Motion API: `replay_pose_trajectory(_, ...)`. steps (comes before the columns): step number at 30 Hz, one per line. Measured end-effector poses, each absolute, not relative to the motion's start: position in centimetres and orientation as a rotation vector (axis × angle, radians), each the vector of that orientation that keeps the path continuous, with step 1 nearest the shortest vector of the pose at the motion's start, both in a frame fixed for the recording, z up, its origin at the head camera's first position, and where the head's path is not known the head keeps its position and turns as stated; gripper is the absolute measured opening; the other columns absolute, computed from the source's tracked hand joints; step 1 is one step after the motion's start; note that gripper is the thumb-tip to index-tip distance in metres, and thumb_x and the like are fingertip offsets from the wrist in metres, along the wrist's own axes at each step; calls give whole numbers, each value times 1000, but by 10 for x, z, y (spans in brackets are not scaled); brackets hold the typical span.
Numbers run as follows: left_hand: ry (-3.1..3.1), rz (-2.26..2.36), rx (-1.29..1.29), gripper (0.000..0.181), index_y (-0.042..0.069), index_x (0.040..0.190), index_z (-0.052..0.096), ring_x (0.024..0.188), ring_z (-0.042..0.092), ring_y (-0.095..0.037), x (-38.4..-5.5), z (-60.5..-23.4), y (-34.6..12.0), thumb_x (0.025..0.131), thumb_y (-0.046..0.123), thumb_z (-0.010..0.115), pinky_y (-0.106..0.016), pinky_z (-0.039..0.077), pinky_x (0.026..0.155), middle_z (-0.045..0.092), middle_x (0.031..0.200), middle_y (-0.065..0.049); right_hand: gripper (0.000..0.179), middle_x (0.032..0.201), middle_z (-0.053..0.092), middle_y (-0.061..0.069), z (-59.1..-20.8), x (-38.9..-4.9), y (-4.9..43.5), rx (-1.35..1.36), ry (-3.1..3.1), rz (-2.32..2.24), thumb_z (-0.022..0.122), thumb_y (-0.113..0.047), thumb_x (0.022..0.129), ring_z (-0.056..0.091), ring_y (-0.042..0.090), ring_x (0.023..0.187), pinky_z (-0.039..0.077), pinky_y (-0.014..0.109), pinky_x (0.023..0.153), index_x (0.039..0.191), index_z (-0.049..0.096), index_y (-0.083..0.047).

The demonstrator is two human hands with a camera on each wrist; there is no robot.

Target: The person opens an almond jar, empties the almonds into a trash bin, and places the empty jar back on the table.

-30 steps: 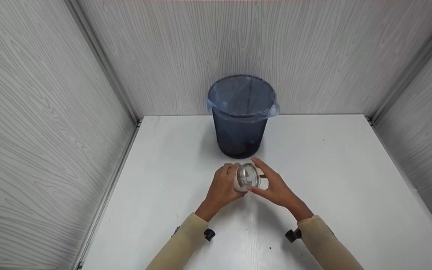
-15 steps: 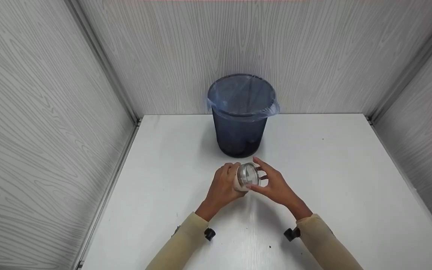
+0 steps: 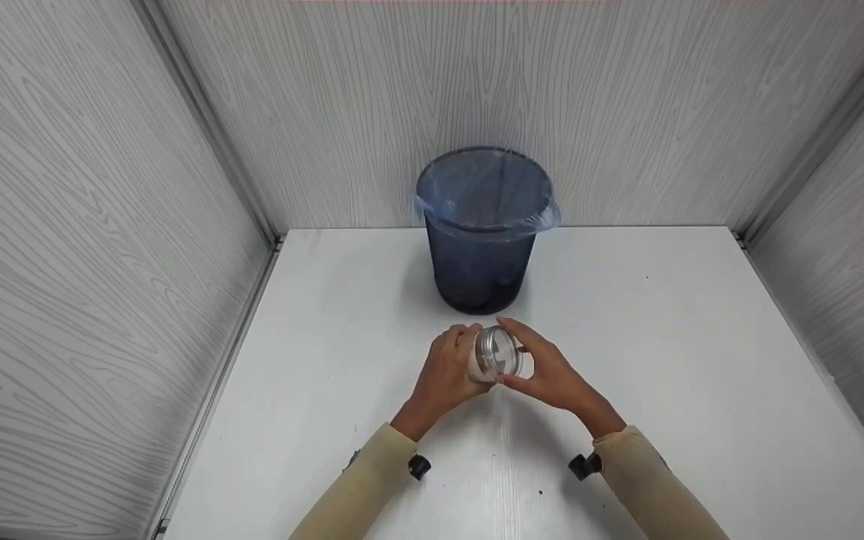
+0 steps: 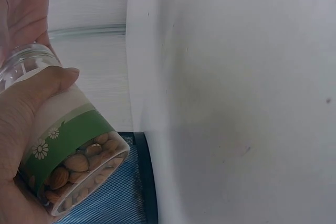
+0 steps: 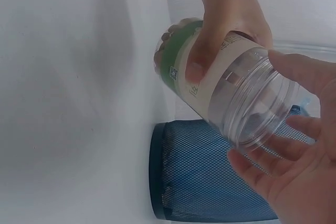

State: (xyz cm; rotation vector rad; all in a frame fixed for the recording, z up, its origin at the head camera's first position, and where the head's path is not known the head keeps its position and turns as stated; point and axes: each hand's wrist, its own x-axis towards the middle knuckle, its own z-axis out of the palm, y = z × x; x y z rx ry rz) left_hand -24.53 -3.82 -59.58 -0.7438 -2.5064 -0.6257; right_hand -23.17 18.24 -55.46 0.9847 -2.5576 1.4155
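Observation:
A clear jar point(image 4: 79, 124) with a cream and green label holds several brown nuts in its bottom end. My left hand point(image 3: 447, 367) grips it round the label, thumb lying across the front in the left wrist view. The jar is tilted, its clear lid point(image 5: 262, 111) toward my right hand point(image 3: 552, 375). The right thumb and fingertips curl round the lid's edge from opposite sides. In the head view, the left hand hides most of the jar's body.
A dark blue mesh bin point(image 3: 481, 262) with a thin plastic liner point(image 3: 544, 217) stands just beyond the hands, against the back wall point(image 3: 342, 112). The white table point(image 3: 702, 360) is bordered by wood-grain panels on both sides.
The right fingers have shifted slightly round the lid; half a second ago they were spread a little wider. The left hand and jar stay in place.

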Motion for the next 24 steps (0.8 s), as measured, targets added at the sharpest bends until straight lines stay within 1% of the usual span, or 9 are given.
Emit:
replay_pose_trajectory(2,-2493,-631,-747,89,5,138,53,110,59,-24,-246,-597,-38,68,44,91,-45,49,99,59,121,-10,89,162,35,1,-555,-232,183,1024,-2544,1404,83,-13,85,37,28,146,45,57,102,159,34,-17)
replay_pose_trajectory(5,-2486,-632,-749,89,4,138,54,109,60,-24,-246,-598,-38,68,45,91,-44,50,98,60,120,-10,90,163,32,1,-556,-231,184,1066,-2531,1387,83,-6,83,31,26,149,39,57,109,159,35,-14)
replay_pose_trajectory(9,-2493,-621,-743,89,4,137,54,109,60,-23,-245,-599,-38,68,45,91,-44,50,97,60,119,-10,89,164,30,2,-556,-231,183,1090,-2518,1395,83,-3,82,28,28,151,32,56,115,158,37,-13)
replay_pose_trajectory(14,-2496,-622,-738,88,5,137,54,109,60,-23,-244,-600,-38,69,46,90,-43,50,98,60,119,-10,92,164,29,2,-557,-230,183,1075,-2521,1432,85,-2,80,27,27,152,31,56,115,158,38,-15)
replay_pose_trajectory(16,-2507,-621,-736,88,5,137,54,110,60,-23,-243,-600,-38,69,46,90,-44,49,98,60,120,-10,93,165,27,1,-557,-229,182,1059,-2533,1424,86,-5,80,26,26,152,30,55,116,158,36,-15)
replay_pose_trajectory(19,-2522,-608,-729,89,5,138,54,110,60,-24,-243,-600,-38,68,47,90,-43,49,99,59,121,-10,91,165,28,2,-557,-228,181,1012,-2543,1404,85,-15,83,26,26,152,29,54,117,159,35,-14)
replay_pose_trajectory(21,-2525,-602,-724,90,5,138,54,110,59,-24,-243,-599,-38,67,47,91,-43,49,99,59,120,-10,88,164,31,2,-557,-228,181,954,-2549,1390,84,-24,85,29,27,151,34,55,114,159,35,-13)
replay_pose_trajectory(24,-2522,-597,-721,90,5,138,54,110,59,-24,-243,-597,-38,67,47,91,-43,49,100,59,120,-10,85,161,38,3,-556,-229,180,840,-2560,1411,81,-35,87,41,29,144,45,57,104,158,37,-16)
